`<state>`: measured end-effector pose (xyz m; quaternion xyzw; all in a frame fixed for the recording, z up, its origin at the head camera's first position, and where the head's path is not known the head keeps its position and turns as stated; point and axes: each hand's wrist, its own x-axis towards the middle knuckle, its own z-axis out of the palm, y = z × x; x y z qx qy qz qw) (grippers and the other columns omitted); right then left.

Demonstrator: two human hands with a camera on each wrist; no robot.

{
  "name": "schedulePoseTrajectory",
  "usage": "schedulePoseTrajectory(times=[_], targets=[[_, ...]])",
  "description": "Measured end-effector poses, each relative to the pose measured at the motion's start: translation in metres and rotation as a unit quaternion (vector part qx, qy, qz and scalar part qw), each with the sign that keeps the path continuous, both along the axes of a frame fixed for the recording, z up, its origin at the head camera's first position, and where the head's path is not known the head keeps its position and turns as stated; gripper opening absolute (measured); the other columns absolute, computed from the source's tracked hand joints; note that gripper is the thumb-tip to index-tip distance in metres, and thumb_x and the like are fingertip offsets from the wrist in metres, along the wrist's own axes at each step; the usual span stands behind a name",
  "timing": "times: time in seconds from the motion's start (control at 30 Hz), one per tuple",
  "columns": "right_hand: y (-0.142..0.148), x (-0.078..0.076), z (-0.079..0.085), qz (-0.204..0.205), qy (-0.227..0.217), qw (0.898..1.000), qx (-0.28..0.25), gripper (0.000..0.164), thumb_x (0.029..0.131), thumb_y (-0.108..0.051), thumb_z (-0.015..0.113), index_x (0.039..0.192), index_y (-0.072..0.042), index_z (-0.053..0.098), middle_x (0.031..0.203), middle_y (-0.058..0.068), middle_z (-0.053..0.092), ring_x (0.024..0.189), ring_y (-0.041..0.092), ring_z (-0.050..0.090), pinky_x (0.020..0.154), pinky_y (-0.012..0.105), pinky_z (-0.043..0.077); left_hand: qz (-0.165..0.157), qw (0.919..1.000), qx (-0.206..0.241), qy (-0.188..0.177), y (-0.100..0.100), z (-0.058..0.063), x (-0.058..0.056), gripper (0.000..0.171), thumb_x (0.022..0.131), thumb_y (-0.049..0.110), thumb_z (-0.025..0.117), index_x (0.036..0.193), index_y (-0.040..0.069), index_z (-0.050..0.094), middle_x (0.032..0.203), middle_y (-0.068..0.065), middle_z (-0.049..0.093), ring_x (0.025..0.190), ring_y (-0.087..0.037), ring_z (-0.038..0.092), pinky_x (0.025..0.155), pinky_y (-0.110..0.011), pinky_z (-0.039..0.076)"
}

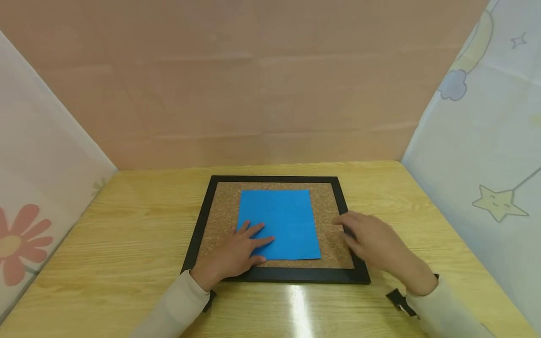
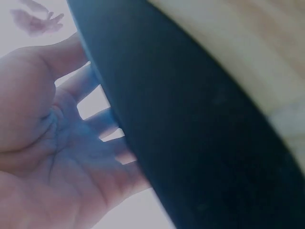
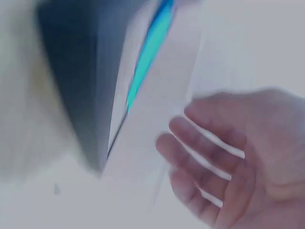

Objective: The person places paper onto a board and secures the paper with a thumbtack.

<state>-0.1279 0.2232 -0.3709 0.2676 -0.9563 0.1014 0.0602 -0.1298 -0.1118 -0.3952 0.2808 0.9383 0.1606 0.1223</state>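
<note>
the blue sheet (image 1: pixel 283 220), paper by the look of it, lies flat on the cork (image 1: pixel 221 206) of a corkboard, with cork showing around it, likely so the board can back it. the person's left hand (image 1: pixel 236 253) rests over its near left corner, fingers spread and gripping nothing; i'd guess that keeps the sheet from sliding. the right hand (image 1: pixel 374 241) is at the board's right edge, fingers loosely bent, grasping nothing, clear of the sheet; whether it touches the black frame (image 1: pixel 291 275) i can't tell. the board sits on the wooden table (image 1: pixel 127 234), squarely before the person, presumably for both hands to reach. i count 1 sheet, 1 corkboard, 2 hands, 2 pale sleeves (image 1: pixel 175 303) and 1 smiling star (image 1: pixel 500 203) on the right-hand cloth.
</note>
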Motion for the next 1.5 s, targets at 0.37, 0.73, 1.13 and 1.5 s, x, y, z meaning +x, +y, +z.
schedulePoseTrajectory(times=[0.37,0.73,1.13,1.5], targets=[[0.070,-0.037,-0.025,-0.078,-0.158,0.984,-0.038,0.008,0.091,-0.016,0.072,0.097,-0.011,0.068,0.084,-0.002,0.066,0.075,0.010,0.058,0.064,0.033,0.048,0.006,0.9999,-0.008,-0.001,0.000,0.001,0.003,0.052,0.096,0.034,0.063,0.145,0.023,0.053,0.162,-0.013,0.033,0.148,-0.050,0.023,0.114,-0.069,0.027],[0.037,-0.056,-0.006,-0.045,-0.160,0.982,-0.085,0.003,0.097,-0.012,0.064,0.095,-0.012,0.066,0.087,-0.001,0.067,0.076,0.009,0.059,0.065,0.029,0.048,0.000,0.9999,-0.009,-0.005,0.004,0.002,0.001,0.052,0.096,0.033,0.063,0.146,0.022,0.052,0.162,-0.014,0.032,0.149,-0.051,0.021,0.113,-0.070,0.027],[-0.052,-0.133,-0.016,-0.045,-0.316,0.938,-0.133,0.016,0.102,-0.018,0.056,0.106,-0.009,0.069,0.106,0.007,0.067,0.090,0.021,0.055,0.078,0.035,0.045,-0.001,0.9997,-0.022,-0.010,-0.001,0.002,0.001,0.043,0.107,0.032,0.045,0.149,0.025,0.048,0.164,-0.012,0.030,0.151,-0.048,0.019,0.117,-0.068,0.024],[-0.067,-0.147,-0.019,-0.128,-0.333,0.926,-0.122,0.023,0.103,-0.025,0.055,0.103,-0.008,0.070,0.103,0.009,0.061,0.092,0.024,0.049,0.080,0.039,0.038,-0.013,0.9995,-0.028,0.012,-0.003,0.003,0.001,0.046,0.103,0.023,0.055,0.148,0.024,0.049,0.163,-0.012,0.032,0.149,-0.049,0.022,0.115,-0.068,0.027]])
